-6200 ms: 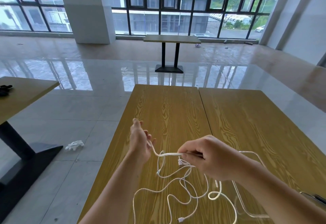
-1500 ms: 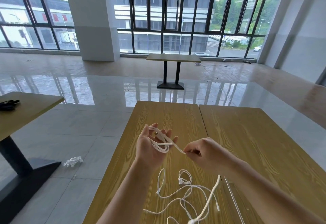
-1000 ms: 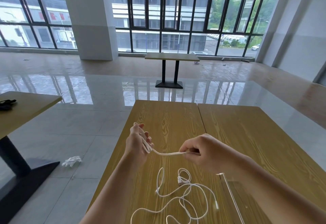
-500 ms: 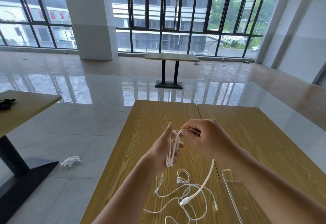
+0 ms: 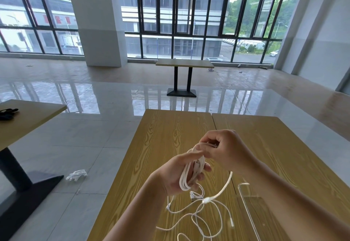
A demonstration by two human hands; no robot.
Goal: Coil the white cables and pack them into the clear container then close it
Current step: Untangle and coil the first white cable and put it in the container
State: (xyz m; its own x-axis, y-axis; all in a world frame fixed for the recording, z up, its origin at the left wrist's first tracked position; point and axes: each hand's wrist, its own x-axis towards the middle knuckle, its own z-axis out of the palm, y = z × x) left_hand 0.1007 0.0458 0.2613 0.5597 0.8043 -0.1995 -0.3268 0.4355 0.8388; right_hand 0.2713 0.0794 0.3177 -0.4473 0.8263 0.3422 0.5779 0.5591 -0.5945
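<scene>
My left hand [image 5: 180, 174] holds a coil of white cable [image 5: 190, 176] looped round its fingers, above the wooden table [image 5: 161, 146]. My right hand [image 5: 225, 149] pinches the same cable's free strand just above the coil, and the strand's tail hangs down to the right. More loose white cables [image 5: 202, 212] lie tangled on the table below both hands. The clear container [image 5: 246, 201] rests on the table at the lower right, partly behind my right forearm.
A second table top [image 5: 284, 146] joins mine on the right. Another table [image 5: 22, 119] with a dark object stands at the left, and one more table [image 5: 184, 63] stands far off by the windows. A white scrap [image 5: 76, 174] lies on the tiled floor.
My right hand has kept winding the cable round my left hand, so the coil has grown and the loose tail is shorter. Both hands are now close together.
</scene>
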